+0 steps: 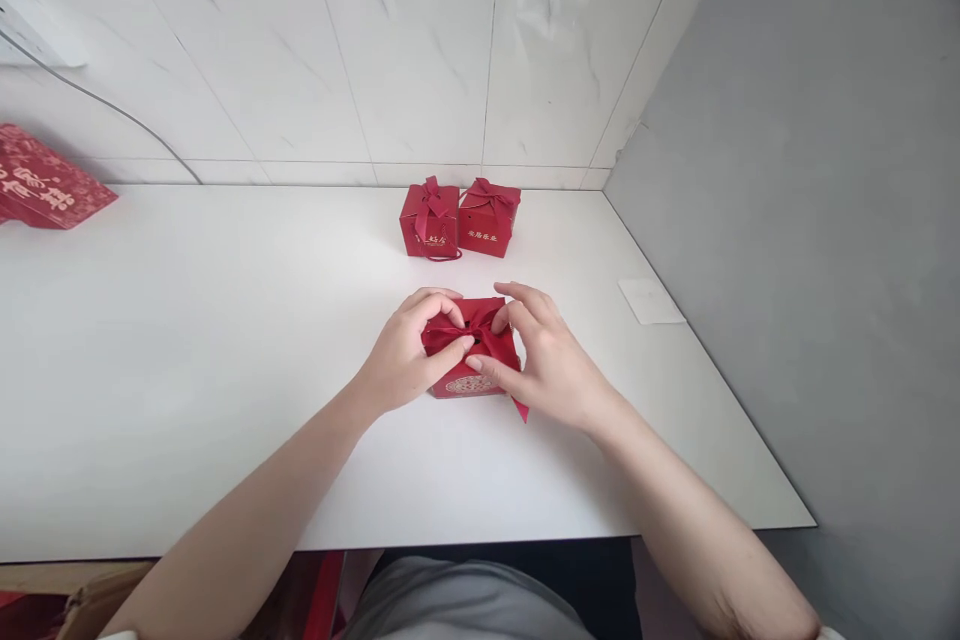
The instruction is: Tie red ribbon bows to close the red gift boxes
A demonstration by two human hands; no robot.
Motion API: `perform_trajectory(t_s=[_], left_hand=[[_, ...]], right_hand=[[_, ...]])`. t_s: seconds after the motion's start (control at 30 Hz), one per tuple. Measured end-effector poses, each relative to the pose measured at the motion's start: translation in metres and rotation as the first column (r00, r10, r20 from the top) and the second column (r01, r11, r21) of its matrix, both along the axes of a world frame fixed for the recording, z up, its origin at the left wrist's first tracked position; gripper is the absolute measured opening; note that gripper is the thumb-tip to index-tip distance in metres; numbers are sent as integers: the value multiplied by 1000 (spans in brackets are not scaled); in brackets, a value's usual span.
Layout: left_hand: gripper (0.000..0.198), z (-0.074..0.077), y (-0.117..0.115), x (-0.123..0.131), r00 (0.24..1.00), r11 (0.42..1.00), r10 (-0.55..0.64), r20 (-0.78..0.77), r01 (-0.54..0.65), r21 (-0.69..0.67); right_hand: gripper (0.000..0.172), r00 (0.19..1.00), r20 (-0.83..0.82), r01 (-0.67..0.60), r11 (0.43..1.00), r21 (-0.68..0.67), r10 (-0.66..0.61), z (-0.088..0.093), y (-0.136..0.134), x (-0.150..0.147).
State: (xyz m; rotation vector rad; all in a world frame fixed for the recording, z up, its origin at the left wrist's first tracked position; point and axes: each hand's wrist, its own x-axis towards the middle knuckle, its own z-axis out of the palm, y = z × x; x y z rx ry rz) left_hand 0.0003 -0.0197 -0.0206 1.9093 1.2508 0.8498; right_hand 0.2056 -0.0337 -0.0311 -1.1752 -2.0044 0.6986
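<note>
A red gift box with a round gold pattern on its front stands on the white table before me. A red ribbon is tied across its top, and one tail hangs past the right front corner. My left hand pinches the ribbon beside the knot with thumb and forefinger. From the other side, my right hand curls its fingers round the ribbon's right part, thumb low near the box front and one finger lifted. Both hands hide parts of the box's sides and the bow.
Two finished-looking red boxes with bows, one left and one right, stand by the tiled wall. A red printed bag lies at far left. A white paper square lies near the grey partition. A cable runs down the wall.
</note>
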Motion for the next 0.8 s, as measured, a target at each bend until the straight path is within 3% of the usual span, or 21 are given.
perform_trajectory(t_s=[0.27,0.4,0.63,0.8], left_hand=[[5,-10,0,4,997,998,41,66,-37,-53],[6,-12,2,4,995,998,30,99,-25,-50],[6,-14,3,5,993,996,41,111,-31,-87],[4,-13,3,3,993,993,42,111,-28,-118]], right_hand=[[4,985,-166,-79,970,-229,41,2,7,8],[20,990,-123,-101,958,-267,70,6,8,8],[9,982,-191,-36,985,-169,3,-4,7,0],[3,992,-86,-79,989,122,90,-6,8,5]])
